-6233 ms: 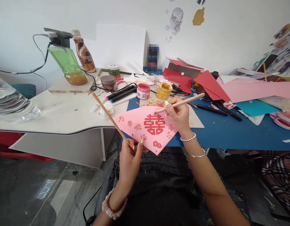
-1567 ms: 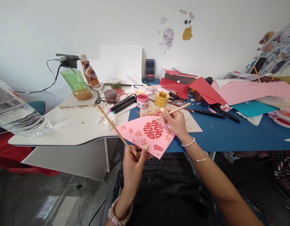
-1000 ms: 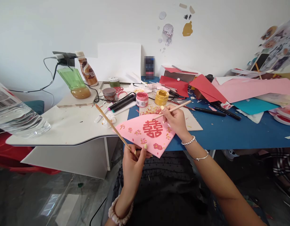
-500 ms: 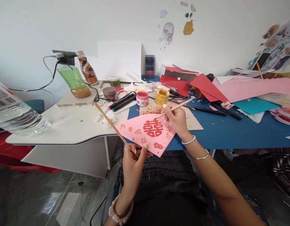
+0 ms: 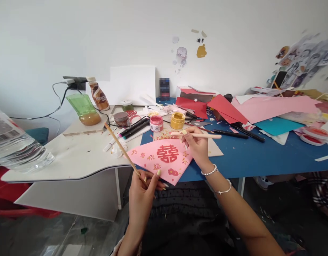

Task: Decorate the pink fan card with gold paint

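Observation:
Pinched between the thumb and fingers of my left hand is the lower corner of a pink paper. The paper carries a red double-happiness character, smaller gold-and-red characters and red flowers. The same hand also holds a long wooden paintbrush, slanting up to the left. My right hand is closed on a pale slim-handled brush, held nearly level above the paper's upper right edge. Just beyond stand an open pink paint jar and an open yellow paint jar.
Black markers lie left of the jars. A green cup, a coffee bottle and a large water bottle stand on the white desk. Red paper and pink sheets pile up on the blue table.
The brush in my right hand has swung from a slant to nearly level, its left end lifted off the paper. My left hand keeps its hold. The whole view has shifted slightly.

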Demonstrator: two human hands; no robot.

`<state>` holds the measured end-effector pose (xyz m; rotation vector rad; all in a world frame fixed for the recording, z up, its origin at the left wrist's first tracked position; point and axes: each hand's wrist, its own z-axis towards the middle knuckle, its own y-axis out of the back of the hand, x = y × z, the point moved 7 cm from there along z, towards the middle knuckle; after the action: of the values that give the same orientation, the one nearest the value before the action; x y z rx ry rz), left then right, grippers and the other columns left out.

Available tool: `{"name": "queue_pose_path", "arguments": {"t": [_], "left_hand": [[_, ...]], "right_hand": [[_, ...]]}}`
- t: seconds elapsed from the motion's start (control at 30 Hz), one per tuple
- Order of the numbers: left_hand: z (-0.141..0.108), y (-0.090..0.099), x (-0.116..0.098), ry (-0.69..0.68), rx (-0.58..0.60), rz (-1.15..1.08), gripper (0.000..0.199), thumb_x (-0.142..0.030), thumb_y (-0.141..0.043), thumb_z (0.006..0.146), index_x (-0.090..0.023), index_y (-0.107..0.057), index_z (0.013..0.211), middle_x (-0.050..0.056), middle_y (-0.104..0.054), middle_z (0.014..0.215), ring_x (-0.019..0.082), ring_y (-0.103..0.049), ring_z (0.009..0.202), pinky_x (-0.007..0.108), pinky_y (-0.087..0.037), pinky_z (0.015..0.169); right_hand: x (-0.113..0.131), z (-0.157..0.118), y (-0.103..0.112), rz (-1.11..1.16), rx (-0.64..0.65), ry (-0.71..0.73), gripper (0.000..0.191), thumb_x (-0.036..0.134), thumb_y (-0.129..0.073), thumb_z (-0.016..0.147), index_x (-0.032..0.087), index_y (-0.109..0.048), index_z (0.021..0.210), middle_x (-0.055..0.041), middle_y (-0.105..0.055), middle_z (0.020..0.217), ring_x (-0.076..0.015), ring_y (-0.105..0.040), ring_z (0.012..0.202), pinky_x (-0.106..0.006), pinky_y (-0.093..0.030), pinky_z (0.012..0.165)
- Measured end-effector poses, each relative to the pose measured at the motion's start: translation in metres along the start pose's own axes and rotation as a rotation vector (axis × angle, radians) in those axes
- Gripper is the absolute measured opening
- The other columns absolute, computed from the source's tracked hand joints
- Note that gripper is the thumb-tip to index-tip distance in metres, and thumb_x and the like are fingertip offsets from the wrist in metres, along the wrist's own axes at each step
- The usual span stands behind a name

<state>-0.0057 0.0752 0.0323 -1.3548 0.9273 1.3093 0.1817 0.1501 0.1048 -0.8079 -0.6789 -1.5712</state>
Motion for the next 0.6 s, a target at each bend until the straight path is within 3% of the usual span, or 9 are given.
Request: {"name": "queue_pose_path", "arguments": {"t": [0.23,0.4,0.47,0.6], "left_hand": [[0.007,-0.002,-0.003,0.069,0.086,0.174,0.039,-0.052,-0.057,0.073,-0.023,-0.032,0.07,-0.004,-0.058,0.051,0.014,-0.056,0.038,0.021,-0.04,0.035],[-0.014,0.003,-0.007,0.142,0.107,0.276,0.048,-0.056,-0.032,0.085,-0.018,-0.04,0.056,-0.006,-0.037,0.037,0.006,-0.033,0.032,0.017,-0.025,0.035],[-0.021,0.001,-0.007,0.153,0.122,0.245,0.049,-0.056,-0.034,0.084,-0.018,-0.038,0.053,-0.006,-0.033,0.04,0.005,-0.028,0.035,0.018,-0.02,0.036],[-0.031,0.0,-0.009,0.113,0.121,0.207,0.043,-0.054,-0.043,0.081,-0.018,-0.044,0.059,-0.006,-0.034,0.044,0.005,-0.028,0.04,0.018,-0.018,0.039]], "right_hand": [[0.006,-0.013,0.024,0.116,-0.107,-0.086,0.013,0.033,-0.058,0.077,0.021,-0.057,0.084,0.0016,-0.063,0.069,-0.0074,-0.052,0.05,-0.021,-0.041,0.046],[0.012,-0.018,0.034,0.265,-0.124,-0.119,0.018,0.035,-0.05,0.082,0.019,-0.059,0.078,0.0012,-0.062,0.064,-0.0069,-0.052,0.048,-0.02,-0.037,0.043],[0.021,-0.019,0.032,0.303,-0.096,-0.089,0.02,0.034,-0.047,0.083,0.019,-0.061,0.079,0.0012,-0.062,0.062,-0.007,-0.052,0.048,-0.021,-0.039,0.044],[0.036,-0.022,0.028,0.365,-0.09,-0.027,0.007,0.029,-0.055,0.079,0.022,-0.058,0.082,0.0049,-0.06,0.059,-0.0064,-0.05,0.044,-0.018,-0.038,0.038]]}}
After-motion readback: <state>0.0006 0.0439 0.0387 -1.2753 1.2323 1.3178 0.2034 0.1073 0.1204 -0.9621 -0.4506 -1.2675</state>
